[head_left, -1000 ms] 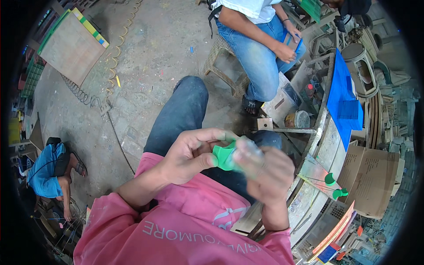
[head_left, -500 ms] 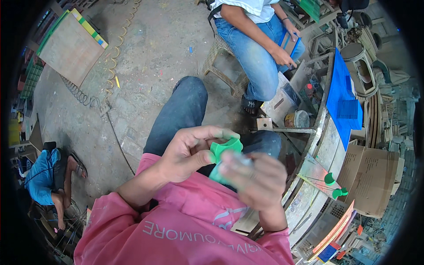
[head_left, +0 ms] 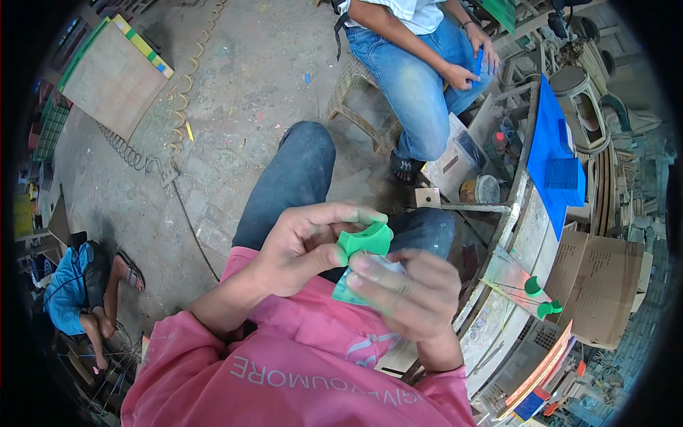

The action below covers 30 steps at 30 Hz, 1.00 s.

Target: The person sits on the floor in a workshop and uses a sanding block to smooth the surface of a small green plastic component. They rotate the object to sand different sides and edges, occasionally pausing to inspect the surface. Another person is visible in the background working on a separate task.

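Note:
My left hand (head_left: 295,245) is closed round a small bright green block (head_left: 364,240) with a curved, hollowed edge, held above my lap between thumb and fingers. Pinched in my right hand (head_left: 421,293) is a small folded sheet (head_left: 347,290), pale with green smears; whether it is paper or cloth I cannot tell. Its upper edge meets the underside of the green block. Right-hand fingertips lie close below the block, partly covering the sheet.
To my right runs a worn bench (head_left: 491,331) bearing a paint-smeared board (head_left: 509,281) with green rounded pieces (head_left: 532,286) on it. Beyond are a blue panel (head_left: 544,156) and a cardboard box (head_left: 605,285). One person in jeans (head_left: 405,78) sits ahead; another in blue (head_left: 67,288) is at left.
My right hand has shifted slightly downward and is less blurred, showing the sheet against the block. My left hand stays put. The person ahead has turned the blue-edged piece edge-on.

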Motion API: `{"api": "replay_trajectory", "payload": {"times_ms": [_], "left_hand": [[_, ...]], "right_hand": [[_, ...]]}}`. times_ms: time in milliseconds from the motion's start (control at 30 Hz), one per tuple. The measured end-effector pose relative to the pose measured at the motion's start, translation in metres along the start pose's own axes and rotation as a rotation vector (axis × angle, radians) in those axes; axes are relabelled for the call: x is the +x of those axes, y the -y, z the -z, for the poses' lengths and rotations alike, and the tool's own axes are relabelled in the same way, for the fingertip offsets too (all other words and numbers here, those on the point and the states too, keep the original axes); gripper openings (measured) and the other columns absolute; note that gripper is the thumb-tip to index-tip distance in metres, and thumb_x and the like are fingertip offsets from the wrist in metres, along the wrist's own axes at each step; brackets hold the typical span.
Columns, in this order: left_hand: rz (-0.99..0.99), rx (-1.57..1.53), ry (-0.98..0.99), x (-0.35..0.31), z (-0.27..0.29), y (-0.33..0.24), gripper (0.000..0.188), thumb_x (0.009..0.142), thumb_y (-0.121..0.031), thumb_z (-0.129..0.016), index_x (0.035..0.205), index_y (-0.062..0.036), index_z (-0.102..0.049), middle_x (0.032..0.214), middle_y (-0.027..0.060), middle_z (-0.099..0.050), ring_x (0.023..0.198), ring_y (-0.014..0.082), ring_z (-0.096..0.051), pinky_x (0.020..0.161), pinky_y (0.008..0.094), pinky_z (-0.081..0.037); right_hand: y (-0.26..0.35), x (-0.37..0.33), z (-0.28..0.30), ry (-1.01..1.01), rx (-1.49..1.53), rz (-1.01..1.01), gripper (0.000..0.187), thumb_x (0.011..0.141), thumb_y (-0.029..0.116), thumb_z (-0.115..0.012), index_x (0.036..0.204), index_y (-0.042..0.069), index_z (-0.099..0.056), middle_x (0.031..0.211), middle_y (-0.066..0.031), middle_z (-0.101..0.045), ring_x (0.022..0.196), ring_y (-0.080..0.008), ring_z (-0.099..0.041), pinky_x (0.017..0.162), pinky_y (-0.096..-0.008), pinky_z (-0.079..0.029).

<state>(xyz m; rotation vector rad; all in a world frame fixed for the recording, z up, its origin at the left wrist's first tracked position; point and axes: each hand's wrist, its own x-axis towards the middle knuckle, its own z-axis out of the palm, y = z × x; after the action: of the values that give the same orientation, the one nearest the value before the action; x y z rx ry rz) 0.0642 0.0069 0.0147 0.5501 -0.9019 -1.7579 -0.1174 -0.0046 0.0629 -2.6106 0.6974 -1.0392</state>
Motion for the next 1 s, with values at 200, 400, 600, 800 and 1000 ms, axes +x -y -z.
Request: {"api": "replay_trajectory", "payload": {"times_ms": [200,400,600,800,1000], "left_hand": [[-0.008,-0.010,0.093,-0.002,0.007,-0.002,0.047,0.088,-0.018,-0.059,0.125,0.0073,-0.043,0.115,0.0119,-0.056,0.107,0.0176,-0.054,0.093,0.0309,-0.042],[-0.037,-0.042,0.004,0.000,0.002,0.004,0.057,0.084,-0.036,-0.063,0.121,0.0033,-0.046,0.110,0.0154,-0.056,0.093,0.0203,-0.060,0.079,0.0302,-0.047],[-0.113,-0.169,0.044,0.002,0.003,0.006,0.054,0.080,-0.010,-0.068,0.124,0.0010,-0.040,0.125,0.0217,-0.047,0.109,0.0302,-0.055,0.091,0.0404,-0.046],[-0.155,-0.141,0.017,0.002,0.000,0.008,0.053,0.076,0.003,-0.067,0.121,0.0014,-0.040,0.126,0.0236,-0.046,0.115,0.0320,-0.051,0.095,0.0444,-0.043],[-0.238,-0.057,0.065,0.003,-0.002,0.012,0.051,0.075,0.005,-0.066,0.121,0.0061,-0.044,0.124,0.0236,-0.047,0.113,0.0330,-0.051,0.097,0.0467,-0.042]], "right_hand": [[0.002,0.000,-0.001,0.001,-0.034,-0.002,0.032,0.063,0.001,-0.061,0.092,0.010,-0.071,0.100,-0.0013,-0.068,0.049,-0.0101,-0.044,0.056,-0.0245,-0.048],[-0.033,-0.009,0.019,-0.309,-0.174,-0.213,0.027,0.063,-0.004,-0.061,0.088,0.001,-0.069,0.092,-0.0135,-0.068,0.061,-0.0221,-0.061,0.058,-0.0282,-0.049],[-0.015,-0.012,0.012,-0.288,-0.044,-0.180,0.026,0.062,-0.004,-0.064,0.087,-0.001,-0.068,0.091,-0.0184,-0.067,0.058,-0.0226,-0.061,0.056,-0.0293,-0.050],[0.000,-0.021,0.002,-0.213,0.019,-0.180,0.030,0.060,-0.004,-0.064,0.089,0.001,-0.070,0.095,-0.0158,-0.067,0.060,-0.0179,-0.059,0.057,-0.0277,-0.051],[-0.011,-0.013,0.011,-0.084,-0.035,-0.101,0.030,0.062,0.001,-0.061,0.090,0.007,-0.071,0.100,-0.0054,-0.067,0.051,-0.0115,-0.046,0.057,-0.0252,-0.050]]}}
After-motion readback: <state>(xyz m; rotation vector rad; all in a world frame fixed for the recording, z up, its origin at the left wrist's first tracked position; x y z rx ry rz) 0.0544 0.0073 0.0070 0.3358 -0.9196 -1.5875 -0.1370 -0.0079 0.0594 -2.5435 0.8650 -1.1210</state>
